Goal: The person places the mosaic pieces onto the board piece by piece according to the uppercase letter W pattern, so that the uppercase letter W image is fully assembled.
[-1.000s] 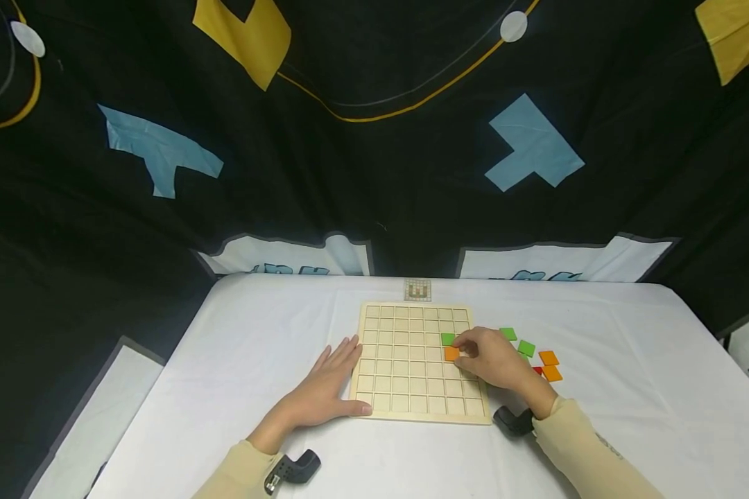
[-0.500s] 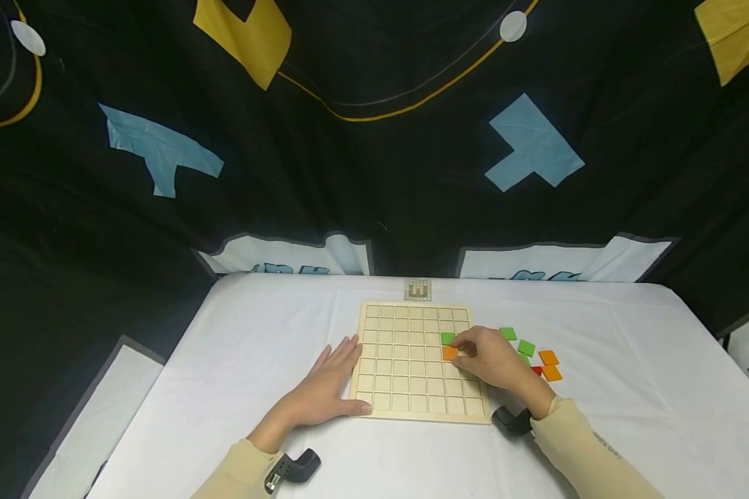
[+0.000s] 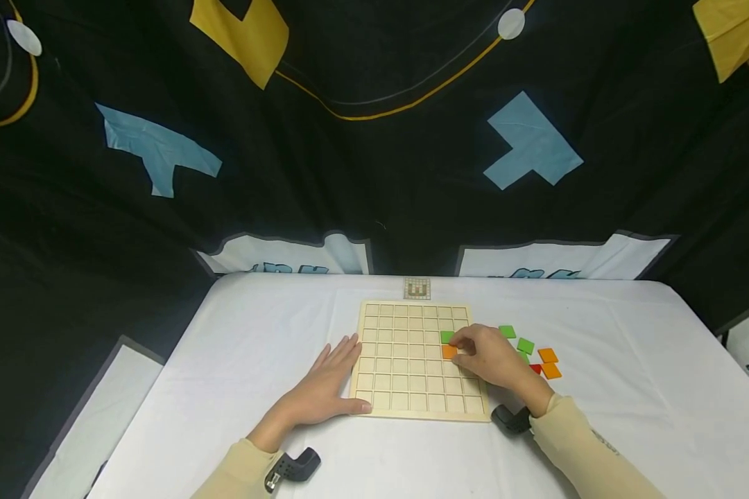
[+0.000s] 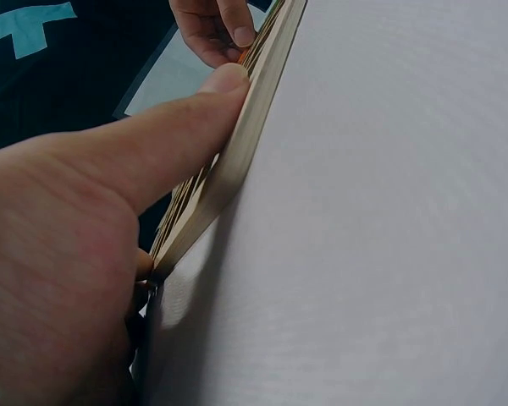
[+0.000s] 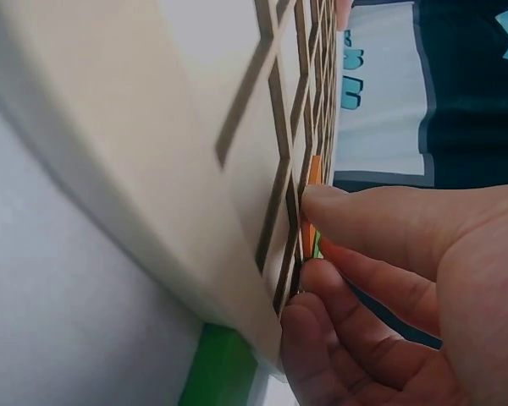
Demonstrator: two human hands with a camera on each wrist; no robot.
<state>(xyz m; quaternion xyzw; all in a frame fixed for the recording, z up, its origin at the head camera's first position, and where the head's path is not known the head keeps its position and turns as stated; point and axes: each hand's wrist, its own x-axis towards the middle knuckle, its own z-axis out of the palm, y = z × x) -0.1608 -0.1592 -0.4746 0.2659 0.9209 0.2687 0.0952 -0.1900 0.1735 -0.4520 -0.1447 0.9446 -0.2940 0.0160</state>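
A square wooden grid board [image 3: 399, 383] lies on the white table. On its right side, my right hand [image 3: 492, 355] pinches an orange tile [image 3: 449, 352] between thumb and fingers. The tile sits at a cell directly below a green tile [image 3: 446, 337] on the board. Seen from the right wrist, the thumb presses on the face of the orange tile [image 5: 314, 190], which stands slightly proud of the grid lines. My left hand [image 3: 324, 384] rests spread at the board's left edge, and its thumb [image 4: 178, 135] lies on the near left corner.
Right of the board lie several loose tiles: green ones [image 3: 526, 346], orange ones [image 3: 552, 371] and a red one [image 3: 535, 369] partly behind my right wrist. Beyond the far edge sits a small card with a grid pattern [image 3: 417, 288]. A dark curtain [image 3: 374, 173] hangs behind the table.
The orange tile has slid slightly left under my right hand's fingers, lining up below the green tile. My left hand stays where it was.
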